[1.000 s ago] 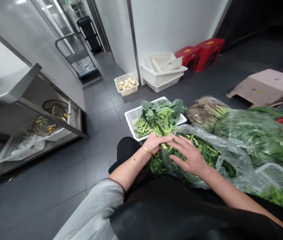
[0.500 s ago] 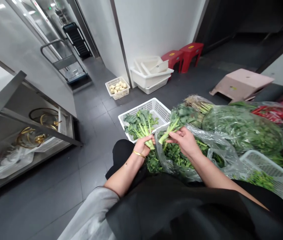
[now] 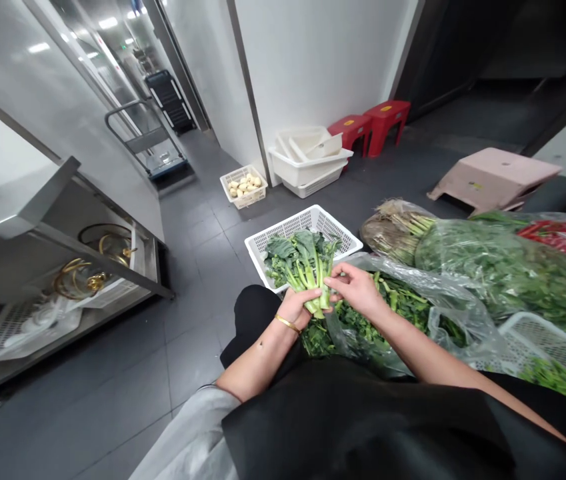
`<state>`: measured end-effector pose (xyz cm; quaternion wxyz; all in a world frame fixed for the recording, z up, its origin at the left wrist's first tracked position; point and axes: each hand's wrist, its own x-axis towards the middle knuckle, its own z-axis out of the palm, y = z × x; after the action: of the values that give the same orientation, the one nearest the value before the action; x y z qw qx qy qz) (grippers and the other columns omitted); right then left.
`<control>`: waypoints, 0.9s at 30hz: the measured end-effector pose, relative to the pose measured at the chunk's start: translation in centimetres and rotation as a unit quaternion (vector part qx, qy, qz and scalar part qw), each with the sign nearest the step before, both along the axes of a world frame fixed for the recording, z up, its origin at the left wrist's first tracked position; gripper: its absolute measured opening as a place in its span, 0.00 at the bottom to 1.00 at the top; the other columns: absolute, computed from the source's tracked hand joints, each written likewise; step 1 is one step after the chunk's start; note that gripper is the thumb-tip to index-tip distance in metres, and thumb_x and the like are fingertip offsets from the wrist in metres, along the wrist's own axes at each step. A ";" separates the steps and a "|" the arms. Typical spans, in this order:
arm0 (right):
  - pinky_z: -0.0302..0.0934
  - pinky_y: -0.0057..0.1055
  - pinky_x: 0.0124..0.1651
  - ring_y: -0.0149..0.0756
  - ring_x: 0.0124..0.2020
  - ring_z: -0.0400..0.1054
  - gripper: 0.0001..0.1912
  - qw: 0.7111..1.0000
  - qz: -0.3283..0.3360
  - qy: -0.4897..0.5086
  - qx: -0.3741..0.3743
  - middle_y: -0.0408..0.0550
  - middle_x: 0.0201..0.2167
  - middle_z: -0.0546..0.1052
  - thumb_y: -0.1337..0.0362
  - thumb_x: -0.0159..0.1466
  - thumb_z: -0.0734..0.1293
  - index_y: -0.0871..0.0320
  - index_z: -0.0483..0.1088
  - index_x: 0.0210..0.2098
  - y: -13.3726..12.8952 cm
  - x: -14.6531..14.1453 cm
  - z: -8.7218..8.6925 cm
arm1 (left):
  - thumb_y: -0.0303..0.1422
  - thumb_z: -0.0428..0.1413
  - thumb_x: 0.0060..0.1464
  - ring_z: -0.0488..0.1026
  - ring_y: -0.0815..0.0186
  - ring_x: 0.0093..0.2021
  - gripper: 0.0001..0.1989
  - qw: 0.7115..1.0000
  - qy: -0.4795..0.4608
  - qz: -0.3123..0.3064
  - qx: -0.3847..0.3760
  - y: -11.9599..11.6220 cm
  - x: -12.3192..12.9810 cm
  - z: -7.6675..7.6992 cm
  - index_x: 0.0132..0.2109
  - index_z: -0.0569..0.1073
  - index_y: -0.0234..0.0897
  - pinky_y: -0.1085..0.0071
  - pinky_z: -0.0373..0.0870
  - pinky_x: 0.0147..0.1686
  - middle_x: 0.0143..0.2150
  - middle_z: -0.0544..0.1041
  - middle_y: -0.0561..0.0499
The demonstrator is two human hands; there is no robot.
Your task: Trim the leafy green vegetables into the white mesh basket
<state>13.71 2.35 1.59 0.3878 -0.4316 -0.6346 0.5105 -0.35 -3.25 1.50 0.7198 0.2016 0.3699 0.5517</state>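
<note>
My left hand [image 3: 299, 307] is wrapped round the lower stems of a bunch of leafy green vegetables [image 3: 307, 267], which look like Chinese broccoli. At the right side of the bunch, my right hand [image 3: 355, 288] pinches a stalk against the others, thumb and finger closed. The leaves point away from me, over the near part of a white perforated basket [image 3: 257, 248]. Below and right of my hands, a clear plastic bag [image 3: 413, 273] lies open with more of the greens [image 3: 403, 300] inside. Stems hide some fingertips of both hands.
Bagged greens [image 3: 497, 267], spring onions [image 3: 393, 230] and red chillies [image 3: 563, 235] lie to the right. A second basket [image 3: 537, 327] is near my right arm. Ahead are a small basket of pale vegetables [image 3: 243, 187], stacked white tubs [image 3: 303, 167] and stools [image 3: 497, 175]. Steel shelving [image 3: 107, 260] stands left.
My right hand has moved left, bringing its stalk from above the bag to the bunch in my left hand. The stalks now sit together. The view has shifted slightly.
</note>
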 end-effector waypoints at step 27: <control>0.56 0.28 0.21 0.31 0.15 0.62 0.20 0.995 -0.065 -0.079 0.022 0.43 0.13 0.69 0.48 0.51 0.68 0.56 0.60 0.18 1.2 1.2 2.0 | 0.28 0.63 0.33 0.74 0.62 0.23 0.18 0.997 0.069 0.021 -0.032 2.4 0.5 -0.4 0.36 0.72 0.24 0.78 0.56 0.13 0.26 0.76 0.43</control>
<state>14.93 3.57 3.60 0.3781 -0.5024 -0.6447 0.4348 0.17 -0.86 1.09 0.6870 0.2083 0.4409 0.5387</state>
